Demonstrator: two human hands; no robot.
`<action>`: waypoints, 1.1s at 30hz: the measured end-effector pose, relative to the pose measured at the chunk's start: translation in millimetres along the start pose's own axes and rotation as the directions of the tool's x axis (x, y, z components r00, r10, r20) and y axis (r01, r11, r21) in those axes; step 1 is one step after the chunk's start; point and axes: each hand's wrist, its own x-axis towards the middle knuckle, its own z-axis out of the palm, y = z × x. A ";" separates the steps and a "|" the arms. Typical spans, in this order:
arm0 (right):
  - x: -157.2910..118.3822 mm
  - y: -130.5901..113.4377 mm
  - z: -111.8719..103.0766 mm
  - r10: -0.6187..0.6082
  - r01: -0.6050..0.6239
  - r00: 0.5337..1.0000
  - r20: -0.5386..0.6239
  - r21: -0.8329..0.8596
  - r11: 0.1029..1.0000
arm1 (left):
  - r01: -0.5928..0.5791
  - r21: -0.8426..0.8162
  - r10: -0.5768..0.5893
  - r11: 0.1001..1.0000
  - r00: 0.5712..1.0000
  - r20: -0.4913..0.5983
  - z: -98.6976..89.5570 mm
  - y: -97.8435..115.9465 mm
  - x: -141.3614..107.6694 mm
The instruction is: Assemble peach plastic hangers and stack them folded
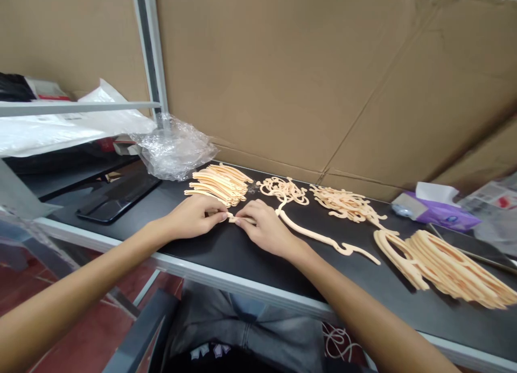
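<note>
A peach-coloured plastic folding hanger (309, 232) lies across the black table, its hook pointing to the back and one arm stretching right. My right hand (262, 225) is closed over its left part, thumb and fingers pinching a slim piece. Just beside it, my left hand (200, 215) pinches the tip of that piece, and the two hands nearly meet. Fingers cover most of the join. Right behind my hands is a stack of curved hanger arms (220, 183). A pile of small hanger hooks (285, 190) sits behind my right hand.
Another pile of hanger parts (347, 203) and stacked hanger pieces (456, 265) lie to the right. A purple tissue pack (448, 214) stands behind them. On the left are a dark phone-like slab (117, 195), crumpled clear plastic (173, 146) and a metal shelf post (153, 49).
</note>
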 end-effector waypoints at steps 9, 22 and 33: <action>-5.2 -4.4 4.5 -0.025 0.025 0.999 -0.022 -0.022 0.999 | -0.049 0.045 0.050 0.998 0.998 -0.038 0.0 0.8 -4.8; -5.3 -9.0 -0.2 -0.026 0.032 0.999 0.035 -0.179 0.983 | -0.075 0.076 0.078 0.994 0.996 -0.044 3.7 -3.9 -5.4; -5.1 -7.3 4.1 -0.116 0.119 0.993 0.026 -0.173 0.978 | -0.183 0.029 0.183 0.983 0.983 -0.002 2.8 -7.4 -2.8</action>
